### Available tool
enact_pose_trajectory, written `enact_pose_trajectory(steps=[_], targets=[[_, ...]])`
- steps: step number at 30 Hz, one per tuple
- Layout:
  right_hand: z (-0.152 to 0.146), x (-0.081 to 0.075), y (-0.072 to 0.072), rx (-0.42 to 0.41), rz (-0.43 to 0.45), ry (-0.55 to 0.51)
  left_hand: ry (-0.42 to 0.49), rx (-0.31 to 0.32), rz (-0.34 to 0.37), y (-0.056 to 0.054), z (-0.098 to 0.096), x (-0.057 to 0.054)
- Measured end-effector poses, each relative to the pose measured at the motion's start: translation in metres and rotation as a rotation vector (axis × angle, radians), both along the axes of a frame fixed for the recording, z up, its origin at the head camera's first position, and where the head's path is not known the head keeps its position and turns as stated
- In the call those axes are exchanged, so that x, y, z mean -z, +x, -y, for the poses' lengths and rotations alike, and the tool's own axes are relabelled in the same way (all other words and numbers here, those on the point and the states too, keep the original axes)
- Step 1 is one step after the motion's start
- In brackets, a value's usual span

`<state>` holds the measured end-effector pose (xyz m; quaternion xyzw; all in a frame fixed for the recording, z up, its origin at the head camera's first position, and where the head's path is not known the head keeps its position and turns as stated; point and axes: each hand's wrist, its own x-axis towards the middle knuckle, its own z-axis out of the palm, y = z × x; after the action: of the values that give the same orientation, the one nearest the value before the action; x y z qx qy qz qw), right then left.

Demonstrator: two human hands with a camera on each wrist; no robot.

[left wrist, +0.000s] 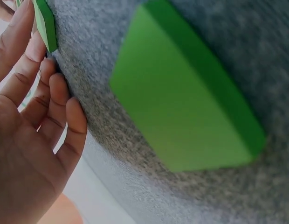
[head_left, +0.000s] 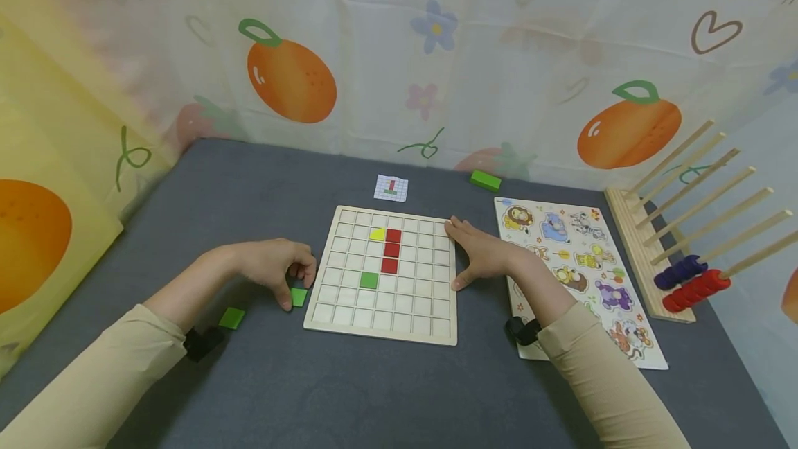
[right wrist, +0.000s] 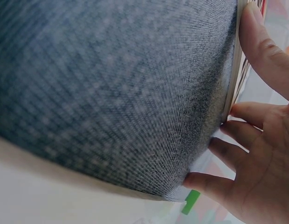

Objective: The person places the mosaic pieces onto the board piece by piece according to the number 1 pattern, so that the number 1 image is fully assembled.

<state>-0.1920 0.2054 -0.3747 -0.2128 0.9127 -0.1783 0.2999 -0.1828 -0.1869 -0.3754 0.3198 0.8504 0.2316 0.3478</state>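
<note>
A wooden grid board [head_left: 380, 336] lies on the dark table, with a yellow tile [head_left: 377, 233], a column of red tiles [head_left: 391, 249] and a green tile [head_left: 368, 280] in its cells. Just off its left edge my left hand [head_left: 274, 269] pinches another green tile [head_left: 298, 297] low at the table, thumb and index finger at its edges. My right hand [head_left: 483, 249] rests against the board's right edge, thumb and fingers spread apart. Near the left wrist lies a loose green tile [left wrist: 177, 98], large in the left wrist view.
A small pattern card [head_left: 391, 188] lies behind the board, with a green block [head_left: 485, 180] to its right. An animal puzzle board [head_left: 561, 227] sits partly under the right forearm. At far right stands a wooden peg rack [head_left: 648, 255] with blue and red beads.
</note>
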Motion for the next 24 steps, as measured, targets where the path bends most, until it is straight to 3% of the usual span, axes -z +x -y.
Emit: enact_pose_trajectory(steps=[9,24], targets=[[0.0007,-0.0007,0.0006,-0.001,0.001,0.002,-0.029,-0.020,-0.022,0.0032,-0.0048,0.0000],[0.0001,0.0017,-0.0001,0.004,-0.002,0.000,-0.051,-0.001,-0.034,0.0019,-0.0069,0.0006]])
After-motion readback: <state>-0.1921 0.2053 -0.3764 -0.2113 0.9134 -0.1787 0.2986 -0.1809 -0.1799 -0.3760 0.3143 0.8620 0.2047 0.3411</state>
